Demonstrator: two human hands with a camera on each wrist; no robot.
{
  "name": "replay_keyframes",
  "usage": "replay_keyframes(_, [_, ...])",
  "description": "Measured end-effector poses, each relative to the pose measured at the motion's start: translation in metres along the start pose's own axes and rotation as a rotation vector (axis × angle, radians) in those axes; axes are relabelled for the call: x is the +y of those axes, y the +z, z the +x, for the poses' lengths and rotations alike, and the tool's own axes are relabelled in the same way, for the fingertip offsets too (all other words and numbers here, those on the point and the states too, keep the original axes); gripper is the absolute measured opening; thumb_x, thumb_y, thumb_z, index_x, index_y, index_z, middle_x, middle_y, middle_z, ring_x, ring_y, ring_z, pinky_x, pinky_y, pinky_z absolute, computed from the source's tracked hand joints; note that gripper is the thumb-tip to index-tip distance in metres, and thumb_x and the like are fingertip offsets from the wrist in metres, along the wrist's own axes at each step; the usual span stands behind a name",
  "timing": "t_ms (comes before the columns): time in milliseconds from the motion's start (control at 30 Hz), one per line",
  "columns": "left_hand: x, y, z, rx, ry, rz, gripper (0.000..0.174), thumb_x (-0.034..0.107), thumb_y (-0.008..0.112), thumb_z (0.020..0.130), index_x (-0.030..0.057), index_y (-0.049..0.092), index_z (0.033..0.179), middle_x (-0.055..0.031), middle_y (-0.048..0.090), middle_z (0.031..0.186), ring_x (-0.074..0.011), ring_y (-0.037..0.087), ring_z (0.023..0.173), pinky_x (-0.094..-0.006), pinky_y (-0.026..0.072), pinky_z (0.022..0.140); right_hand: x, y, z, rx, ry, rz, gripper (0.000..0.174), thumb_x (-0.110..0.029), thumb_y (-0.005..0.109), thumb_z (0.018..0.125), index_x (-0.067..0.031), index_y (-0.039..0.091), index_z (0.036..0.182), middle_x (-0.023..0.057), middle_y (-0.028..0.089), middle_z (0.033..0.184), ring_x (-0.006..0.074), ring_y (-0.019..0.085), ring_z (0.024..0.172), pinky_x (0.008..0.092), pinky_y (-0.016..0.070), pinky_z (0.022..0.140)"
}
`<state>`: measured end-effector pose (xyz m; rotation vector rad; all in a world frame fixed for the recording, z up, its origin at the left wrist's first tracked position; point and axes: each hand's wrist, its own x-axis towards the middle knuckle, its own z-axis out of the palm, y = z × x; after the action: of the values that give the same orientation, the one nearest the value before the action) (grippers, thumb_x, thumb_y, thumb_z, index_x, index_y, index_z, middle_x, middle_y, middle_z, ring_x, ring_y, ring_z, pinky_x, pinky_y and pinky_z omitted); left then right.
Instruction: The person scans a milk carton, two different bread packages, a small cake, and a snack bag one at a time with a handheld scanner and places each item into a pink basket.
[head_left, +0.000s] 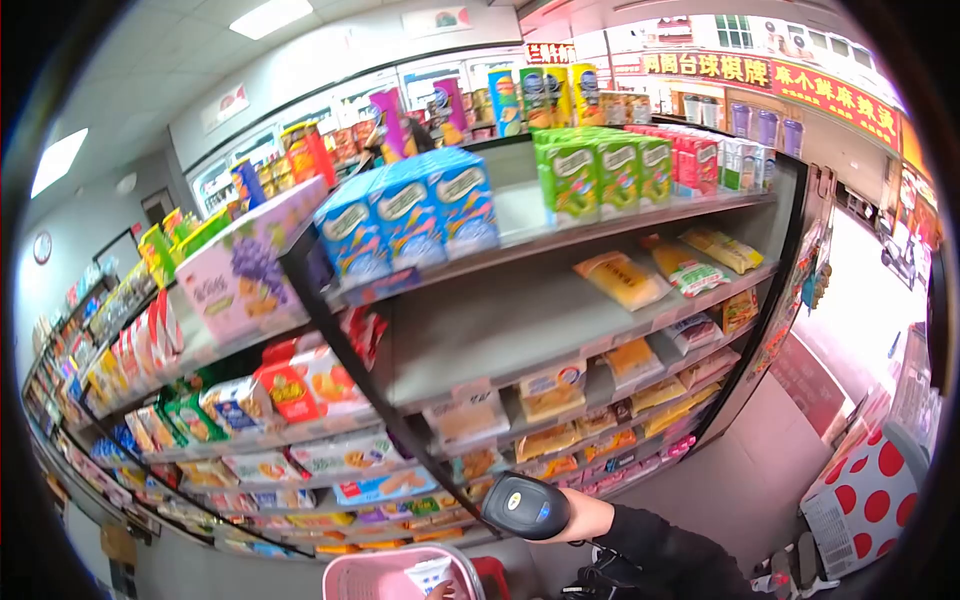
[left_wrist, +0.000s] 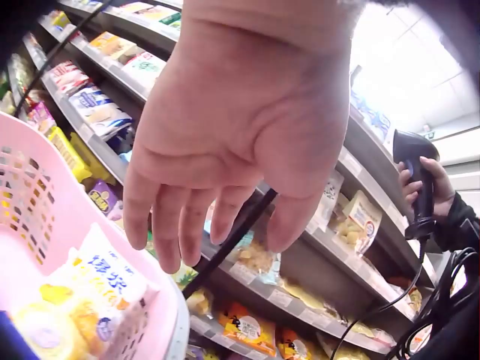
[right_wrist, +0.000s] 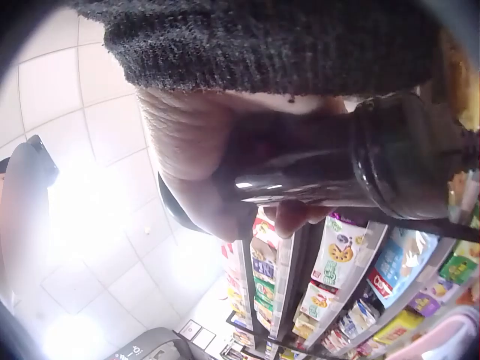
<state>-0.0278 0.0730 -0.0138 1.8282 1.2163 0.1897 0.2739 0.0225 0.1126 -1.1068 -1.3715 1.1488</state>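
My right hand (left_wrist: 444, 196) grips the handle of a black barcode scanner (head_left: 525, 506), fingers wrapped round it, in front of the lower shelves. In the right wrist view the scanner's dark handle (right_wrist: 307, 161) runs across the palm. My left hand (left_wrist: 225, 127) hangs with loosely bent, spread fingers and nothing in them, beside a pink basket (left_wrist: 26, 161). Inside that basket lies a white and yellow snack packet (left_wrist: 105, 277). The head view shows only a bit of the left hand at the bottom edge, overlapping the packet (head_left: 430, 573).
A shelf rack (head_left: 450, 340) fills the middle, with blue drink cartons (head_left: 410, 215) and green cartons (head_left: 605, 175) on top and bagged bread below. A black cable (left_wrist: 375, 307) trails from the scanner. At the right stands a white box with red dots (head_left: 865, 500), near the doorway.
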Motion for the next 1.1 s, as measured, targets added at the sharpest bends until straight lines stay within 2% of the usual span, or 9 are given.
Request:
replay_keyframes(67, [0.023,0.009,0.015,0.002,-0.007,-0.071,0.037,0.019,0.055,0.076,0.0002,0.045,0.107,-0.0159,0.058,0.085,-0.0251,0.057,0.073,-0.0325,0.046,0.062,-0.001,-0.03,-0.006,0.076,-0.036,-0.022,0.05,-0.015,0.07,0.063,-0.0022,0.048,0.106,0.0071,0.057,0.098,0.012,0.051,0.088,0.0274,0.0401,0.08])
replay_keyframes(233, [0.076,0.045,0.071,0.148,0.348,0.193,0.041,0.021,0.056,0.076,0.002,0.045,0.111,-0.0153,0.057,0.09,-0.0251,0.056,0.078,-0.0313,0.0448,0.066,-0.021,-0.114,-0.039,0.239,-0.038,-0.115,0.048,-0.016,0.071,0.064,-0.002,0.048,0.104,0.0078,0.058,0.094,0.0124,0.053,0.085,0.0268,0.0418,0.077])
replay_keyframes(333, [0.145,0.054,0.096,0.051,0.405,-0.04,0.038,0.014,0.057,0.074,0.0015,0.047,0.109,-0.014,0.058,0.091,-0.0224,0.057,0.076,-0.0291,0.0452,0.064,-0.027,-0.165,-0.064,0.325,0.127,0.013,0.045,-0.013,0.071,0.064,-0.0025,0.049,0.101,0.0068,0.058,0.092,0.0102,0.052,0.084,0.0264,0.0422,0.077])
replay_keyframes(367, [0.192,0.049,0.09,0.034,0.384,0.003,0.038,0.013,0.058,0.074,0.0003,0.047,0.108,-0.0134,0.058,0.09,-0.0208,0.057,0.077,-0.0287,0.0454,0.064,-0.034,-0.177,-0.067,0.394,-0.065,-0.041,0.045,-0.012,0.071,0.063,-0.0016,0.049,0.101,0.0064,0.057,0.092,0.0101,0.052,0.084,0.0262,0.0418,0.077])
replay_keyframes(500, [0.262,0.054,0.123,-0.028,0.556,-0.199,0.04,0.019,0.059,0.076,-0.0012,0.046,0.108,-0.017,0.057,0.088,-0.0213,0.057,0.08,-0.0291,0.0448,0.068,-0.069,-0.227,-0.077,0.495,-0.187,-0.14,0.045,-0.009,0.07,0.063,-0.0006,0.048,0.102,0.0057,0.056,0.094,0.0098,0.051,0.085,0.0253,0.0406,0.079])
replay_keyframes(600, [0.324,0.055,0.137,-0.022,0.601,-0.277,0.03,0.007,0.052,0.078,-0.0039,0.046,0.105,-0.0113,0.056,0.093,-0.017,0.056,0.085,-0.0261,0.0437,0.075,-0.078,-0.262,-0.073,0.607,-0.266,-0.209,0.041,-0.008,0.068,0.064,-0.0014,0.049,0.1,0.0043,0.057,0.092,0.0094,0.052,0.084,0.026,0.0414,0.078])
replay_keyframes(833, [0.445,0.074,0.198,0.238,0.896,-0.2,0.036,0.014,0.051,0.08,-0.0032,0.043,0.109,-0.0148,0.056,0.095,-0.0195,0.058,0.081,-0.0277,0.0446,0.072,-0.082,-0.323,-0.033,0.537,-0.215,0.099,0.024,-0.011,0.064,0.07,-0.0025,0.053,0.09,0.0013,0.055,0.072,0.0082,0.053,0.059,0.0226,0.0444,0.053])
replay_keyframes(933, [0.48,0.079,0.218,0.344,0.715,0.201,0.047,0.03,0.048,0.081,-0.0038,0.038,0.112,-0.0216,0.055,0.092,-0.0249,0.058,0.077,-0.0316,0.0447,0.069,-0.075,-0.338,-0.023,0.45,-0.148,0.112,0.027,-0.014,0.064,0.07,-0.0027,0.052,0.092,0.0021,0.055,0.075,0.0092,0.054,0.059,0.0228,0.0448,0.053])
replay_keyframes(1100, [0.488,0.08,0.272,0.196,0.629,0.243,0.058,0.044,0.042,0.081,-0.0043,0.036,0.114,-0.0252,0.056,0.086,-0.0285,0.058,0.075,-0.0347,0.0439,0.065,-0.064,-0.351,-0.009,0.289,-0.036,0.153,0.029,-0.016,0.065,0.07,-0.0034,0.053,0.093,0.0028,0.055,0.078,0.0104,0.055,0.057,0.0236,0.0448,0.049])
